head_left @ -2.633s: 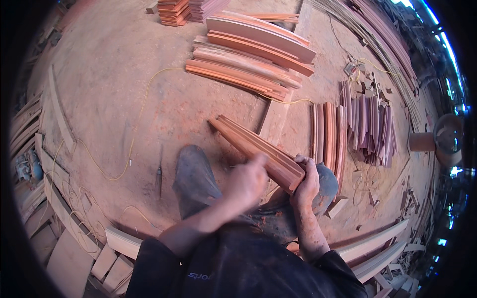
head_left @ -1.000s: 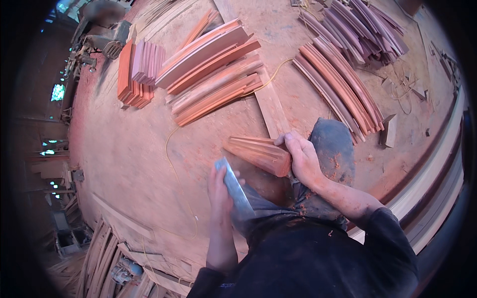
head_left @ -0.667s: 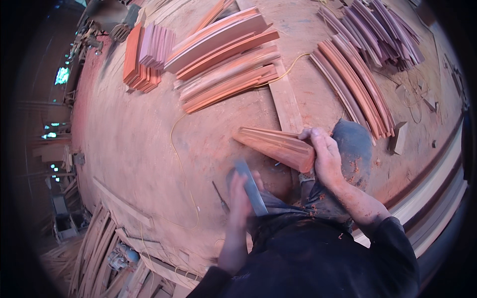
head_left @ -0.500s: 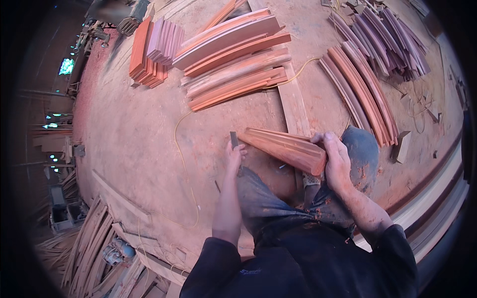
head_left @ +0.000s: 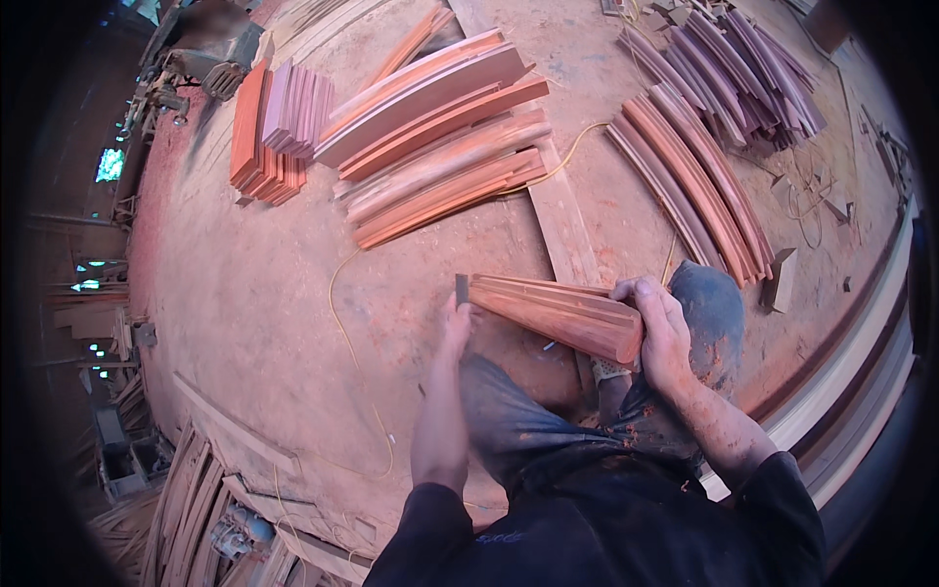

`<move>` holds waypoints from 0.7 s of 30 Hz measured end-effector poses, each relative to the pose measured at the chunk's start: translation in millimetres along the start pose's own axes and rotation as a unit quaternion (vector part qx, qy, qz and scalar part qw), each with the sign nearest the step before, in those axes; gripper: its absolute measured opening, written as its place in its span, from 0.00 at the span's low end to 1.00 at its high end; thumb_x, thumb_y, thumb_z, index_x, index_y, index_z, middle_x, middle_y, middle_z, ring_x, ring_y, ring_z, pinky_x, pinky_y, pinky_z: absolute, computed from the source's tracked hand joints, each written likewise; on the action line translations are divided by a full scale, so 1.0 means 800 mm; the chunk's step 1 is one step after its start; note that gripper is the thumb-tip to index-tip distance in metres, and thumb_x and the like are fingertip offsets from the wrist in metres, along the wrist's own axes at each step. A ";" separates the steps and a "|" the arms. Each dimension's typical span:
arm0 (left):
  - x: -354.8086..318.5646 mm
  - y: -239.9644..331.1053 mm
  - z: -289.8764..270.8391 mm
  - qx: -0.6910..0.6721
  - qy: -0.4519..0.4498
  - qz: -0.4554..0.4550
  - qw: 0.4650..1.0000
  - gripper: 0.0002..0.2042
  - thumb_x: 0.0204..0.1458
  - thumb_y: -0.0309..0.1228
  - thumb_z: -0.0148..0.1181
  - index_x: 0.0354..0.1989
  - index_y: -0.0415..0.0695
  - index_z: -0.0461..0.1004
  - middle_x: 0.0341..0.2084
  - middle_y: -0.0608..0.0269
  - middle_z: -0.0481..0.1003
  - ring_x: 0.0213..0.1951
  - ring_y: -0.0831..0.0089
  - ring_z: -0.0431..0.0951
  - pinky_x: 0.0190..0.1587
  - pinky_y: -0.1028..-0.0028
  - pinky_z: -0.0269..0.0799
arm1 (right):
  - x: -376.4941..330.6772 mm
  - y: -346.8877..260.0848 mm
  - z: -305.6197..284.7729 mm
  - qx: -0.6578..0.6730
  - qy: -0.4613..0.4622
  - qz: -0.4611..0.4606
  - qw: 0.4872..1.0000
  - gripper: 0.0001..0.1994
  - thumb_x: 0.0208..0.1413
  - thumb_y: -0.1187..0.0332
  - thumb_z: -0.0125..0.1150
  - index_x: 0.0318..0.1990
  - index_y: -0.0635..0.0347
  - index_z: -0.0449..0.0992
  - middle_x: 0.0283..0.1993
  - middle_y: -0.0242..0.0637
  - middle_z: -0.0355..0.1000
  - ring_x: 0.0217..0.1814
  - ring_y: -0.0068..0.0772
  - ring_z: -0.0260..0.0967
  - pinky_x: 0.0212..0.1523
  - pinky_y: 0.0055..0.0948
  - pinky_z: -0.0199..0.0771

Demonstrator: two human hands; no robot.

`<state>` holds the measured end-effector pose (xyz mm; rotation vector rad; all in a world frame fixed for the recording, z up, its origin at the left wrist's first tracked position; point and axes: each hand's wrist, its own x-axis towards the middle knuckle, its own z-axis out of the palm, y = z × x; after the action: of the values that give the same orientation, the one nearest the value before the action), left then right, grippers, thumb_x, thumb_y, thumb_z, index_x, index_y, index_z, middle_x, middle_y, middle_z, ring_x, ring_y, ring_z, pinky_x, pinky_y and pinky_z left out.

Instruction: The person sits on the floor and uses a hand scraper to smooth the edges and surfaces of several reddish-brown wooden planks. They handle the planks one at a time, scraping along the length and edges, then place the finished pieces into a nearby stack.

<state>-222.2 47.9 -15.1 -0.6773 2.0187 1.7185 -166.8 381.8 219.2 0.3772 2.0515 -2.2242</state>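
My right hand (head_left: 661, 318) is closed round the near end of a reddish, grooved wooden piece (head_left: 562, 323), which lies slanted above my knees and narrows toward the left. Sawdust clings to my right forearm. In my left hand (head_left: 453, 323) I grip a small dark flat strip (head_left: 463, 288), held upright by the far end of the wood. From here the strip seems to touch or nearly touch that end; its exact kind cannot be made out.
Stacked curved reddish boards (head_left: 440, 147) lie ahead, with short boards (head_left: 264, 147) to their left. Curved slats (head_left: 694, 186) and darker purplish strips (head_left: 743, 78) lie to the right. A yellow cable (head_left: 337, 313) crosses the dusty floor. Long pale planks (head_left: 831, 391) run along the right.
My left hand has brought the dark strip up to the wood's far end. The wood has turned slightly in my right hand's grip. The whole view has shifted a little.
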 end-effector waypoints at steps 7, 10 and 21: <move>-0.258 0.150 0.102 0.038 -0.038 0.124 0.991 0.24 0.62 0.23 0.46 0.69 0.43 0.66 0.30 0.61 0.79 0.27 0.76 0.79 0.29 0.74 0.76 | -0.012 0.003 0.006 -0.020 -0.026 -0.040 0.999 0.21 0.76 0.58 0.43 0.41 0.68 0.77 0.44 0.38 0.75 0.52 0.29 0.69 0.60 0.31 0.65; -0.361 0.208 0.145 -0.040 -0.188 0.177 0.965 0.27 0.68 0.24 0.47 0.76 0.42 0.56 0.39 0.58 0.79 0.35 0.75 0.80 0.40 0.74 0.77 | -0.013 0.006 0.011 -0.023 -0.010 -0.071 0.997 0.18 0.76 0.62 0.45 0.42 0.67 0.77 0.41 0.34 0.76 0.45 0.24 0.70 0.53 0.27 0.70; -0.176 0.115 0.044 0.033 -0.016 0.001 0.999 0.18 0.63 0.24 0.43 0.61 0.42 0.70 0.32 0.61 0.80 0.25 0.80 0.76 0.27 0.76 0.73 | -0.022 0.006 0.011 -0.016 -0.068 -0.057 0.996 0.19 0.75 0.63 0.45 0.41 0.69 0.78 0.43 0.37 0.77 0.49 0.28 0.71 0.58 0.30 0.68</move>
<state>-164.7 108.7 134.6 -0.6222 2.0445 1.6453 -149.9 370.6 219.6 0.1052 2.0826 -2.2093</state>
